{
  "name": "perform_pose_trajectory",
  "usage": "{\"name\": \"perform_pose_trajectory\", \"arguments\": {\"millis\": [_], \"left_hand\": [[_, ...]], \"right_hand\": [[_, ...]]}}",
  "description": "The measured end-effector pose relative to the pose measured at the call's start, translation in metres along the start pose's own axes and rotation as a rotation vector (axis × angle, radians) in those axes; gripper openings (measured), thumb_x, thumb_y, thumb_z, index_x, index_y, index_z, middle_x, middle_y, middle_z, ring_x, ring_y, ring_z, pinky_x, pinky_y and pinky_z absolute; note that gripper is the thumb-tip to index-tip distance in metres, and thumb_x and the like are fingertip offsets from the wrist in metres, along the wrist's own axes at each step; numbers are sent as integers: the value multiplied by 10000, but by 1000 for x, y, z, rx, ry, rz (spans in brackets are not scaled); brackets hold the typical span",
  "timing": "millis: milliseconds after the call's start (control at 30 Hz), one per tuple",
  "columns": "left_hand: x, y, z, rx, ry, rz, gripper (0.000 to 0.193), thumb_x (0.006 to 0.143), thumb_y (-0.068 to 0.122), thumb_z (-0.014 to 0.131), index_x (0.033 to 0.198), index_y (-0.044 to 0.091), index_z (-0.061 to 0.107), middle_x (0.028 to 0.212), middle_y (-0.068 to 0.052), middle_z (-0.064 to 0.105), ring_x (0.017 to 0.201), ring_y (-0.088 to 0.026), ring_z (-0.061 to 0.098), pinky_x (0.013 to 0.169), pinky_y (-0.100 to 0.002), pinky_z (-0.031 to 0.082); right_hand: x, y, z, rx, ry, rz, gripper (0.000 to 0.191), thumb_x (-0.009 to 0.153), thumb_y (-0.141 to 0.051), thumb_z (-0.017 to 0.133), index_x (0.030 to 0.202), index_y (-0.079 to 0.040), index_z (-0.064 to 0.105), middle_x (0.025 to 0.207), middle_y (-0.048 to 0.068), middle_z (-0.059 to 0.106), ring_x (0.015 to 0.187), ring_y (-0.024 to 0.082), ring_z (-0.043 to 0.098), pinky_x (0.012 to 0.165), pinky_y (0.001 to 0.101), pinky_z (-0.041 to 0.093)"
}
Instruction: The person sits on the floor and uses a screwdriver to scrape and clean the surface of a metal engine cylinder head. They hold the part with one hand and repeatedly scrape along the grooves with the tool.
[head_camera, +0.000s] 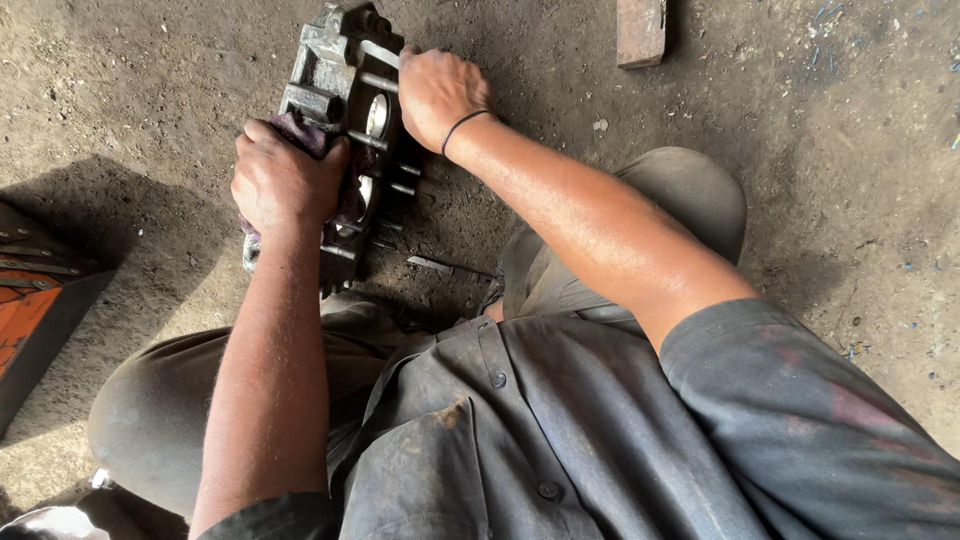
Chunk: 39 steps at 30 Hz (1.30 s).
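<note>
The grimy metal casting (340, 120) stood on edge on the dirt floor (800, 150), just ahead of the person's knees. The left hand (283, 180) was closed around a dark purple rag (305, 130), pressing it against the casting's face. The right hand (435, 92) gripped the casting's upper right edge, fingers curled over it. A flat metal bar (641, 30) lay well apart near the floor's far edge.

Grey, grease-darkened metal casting (340, 110) with pale, shiny round bores. Dull purple-maroon rag (305, 130). Thin black band (466, 124) at one wrist. Grey-blue shirt (560, 430), soiled brown, with faint reddish blotches on the sleeve. Khaki-grey trousers (160, 410). Brown-grey dirt floor (850, 180), flecked blue. Orange panel (25, 315) edged in dark grey. Rusty brown block (641, 30).
</note>
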<state>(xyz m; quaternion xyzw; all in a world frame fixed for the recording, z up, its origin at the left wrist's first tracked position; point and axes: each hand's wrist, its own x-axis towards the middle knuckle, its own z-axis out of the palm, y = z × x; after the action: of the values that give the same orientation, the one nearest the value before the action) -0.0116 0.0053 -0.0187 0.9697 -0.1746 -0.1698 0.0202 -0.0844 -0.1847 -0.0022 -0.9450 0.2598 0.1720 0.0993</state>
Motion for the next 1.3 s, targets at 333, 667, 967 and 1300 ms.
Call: {"name": "perform_pose_trajectory", "arguments": {"millis": [333, 667, 967, 1300], "left_hand": [[2, 0, 2, 21, 0, 4, 943, 776, 758, 809, 1199, -15, 475, 1131, -215, 604, 989, -341, 684, 816, -430, 578], [-6, 4, 2, -39, 76, 29, 921, 748, 707, 853, 1190, -10, 479, 1152, -215, 607, 1024, -366, 671, 860, -455, 553], [-5, 2, 4, -14, 67, 35, 910, 758, 720, 845, 1158, -5, 469, 1117, -222, 606, 974, -348, 687, 804, -436, 582], [-12, 10, 0, -53, 98, 30, 889, 746, 694, 864, 1159, -2, 496, 1132, -206, 611, 996, -361, 677, 843, -451, 561]], "right_hand": [[-4, -10, -2, -46, -96, -24, 523, 1019, -9, 358, 1524, 101, 276, 654, 60, 467, 534, 117, 540, 429, 297, 539], [-4, 0, -8, 127, -239, 13, 344, 903, 7, 521, 1229, 11, 628, 852, 80, 538, 714, 158, 545, 637, 289, 518], [-8, -4, 1, -22, 81, -31, 504, 982, -29, 326, 1462, 81, 431, 648, 62, 463, 481, 124, 487, 361, 306, 489], [0, 6, -13, 510, -456, 96, 137, 952, -18, 549, 944, 104, 611, 737, 161, 639, 512, 201, 595, 423, 333, 483]]}}
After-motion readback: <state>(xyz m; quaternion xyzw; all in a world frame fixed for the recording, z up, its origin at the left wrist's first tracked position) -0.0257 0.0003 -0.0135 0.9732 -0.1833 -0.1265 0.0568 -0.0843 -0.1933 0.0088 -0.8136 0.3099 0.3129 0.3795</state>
